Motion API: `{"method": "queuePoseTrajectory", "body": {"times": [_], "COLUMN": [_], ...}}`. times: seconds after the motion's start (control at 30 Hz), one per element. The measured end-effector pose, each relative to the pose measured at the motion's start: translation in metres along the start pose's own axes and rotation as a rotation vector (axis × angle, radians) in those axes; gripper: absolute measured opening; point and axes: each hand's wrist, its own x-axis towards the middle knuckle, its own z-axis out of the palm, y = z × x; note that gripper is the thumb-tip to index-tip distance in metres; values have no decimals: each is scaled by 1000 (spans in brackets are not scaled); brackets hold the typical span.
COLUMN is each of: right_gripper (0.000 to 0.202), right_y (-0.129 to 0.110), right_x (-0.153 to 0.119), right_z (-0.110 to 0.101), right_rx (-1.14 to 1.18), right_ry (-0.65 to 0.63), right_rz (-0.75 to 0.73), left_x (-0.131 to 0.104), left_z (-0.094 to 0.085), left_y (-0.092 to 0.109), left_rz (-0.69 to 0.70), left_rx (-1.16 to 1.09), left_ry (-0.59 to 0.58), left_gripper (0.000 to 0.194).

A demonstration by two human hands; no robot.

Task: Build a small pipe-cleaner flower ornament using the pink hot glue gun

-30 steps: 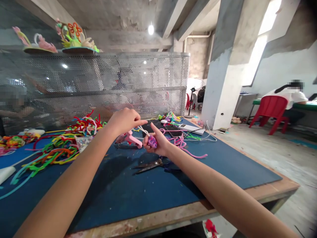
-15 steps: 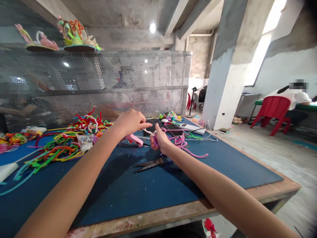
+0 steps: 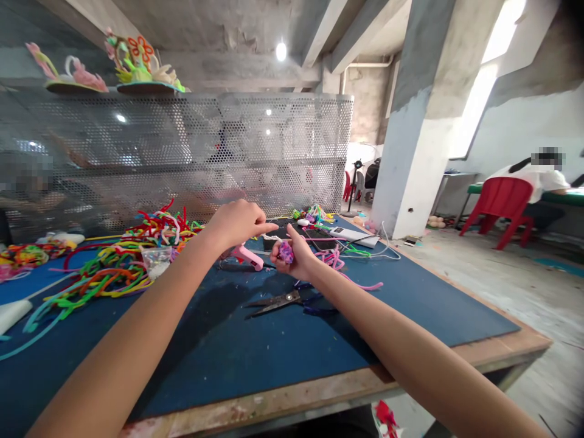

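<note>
My right hand [image 3: 298,252] is closed round a small purple and pink fuzzy bundle [image 3: 286,252], which shows between its fingers and palm. My left hand [image 3: 241,222] hovers just to the left, bent at the wrist with its thumb toward the right hand; its other fingers are curled and mostly hidden, so whether it grips anything is unclear. Below and between the hands a pink glue gun [image 3: 249,258] rests on the blue mat. Nearer to me lie scissors [image 3: 288,298] with parted blades. Pink and purple fuzzy stems [image 3: 332,258] lie behind my right wrist.
A pile of coloured fuzzy stems [image 3: 109,267] covers the mat's left side. A white device [image 3: 353,236] and cable lie at the back right. Behind stands a perforated metal panel [image 3: 205,152]. At far right a person sits on a red chair [image 3: 499,204].
My right hand has turned and shifted slightly left, showing more of the purple and pink bundle. My left hand has moved slightly left. More of the scissors' handles shows.
</note>
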Motion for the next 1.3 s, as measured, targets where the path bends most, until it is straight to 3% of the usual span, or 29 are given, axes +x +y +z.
{"method": "queuePoseTrajectory", "body": {"times": [0.27,0.4,0.6,0.9,1.0,1.13,1.2,1.3], "right_gripper": [78,79,67,63,66,70,64,44], "right_y": [-2,-4,4,7,6,5,4,6], "right_x": [3,3,7,10,7,3,2,2], "right_z": [-10,-14,-5,3,3,0,-1,-2], "right_rx": [218,166,-139,-201,-216,-112,-61,-70], "right_ry": [-55,-55,207,337,275,20,-85,-131], "right_rz": [-10,1,-77,-158,-105,-24,-25,-81], "left_x": [1,1,2,1,1,1,1,2], "left_z": [3,4,4,2,3,4,3,0], "left_y": [-1,-1,-1,2,2,0,-3,-11], "left_rz": [27,39,34,32,34,27,4,-36], "left_rx": [-36,-33,-8,-26,-35,-46,-46,-52], "left_ry": [16,30,24,22,27,37,56,104], "left_gripper": [50,51,49,46,46,46,47,49]}}
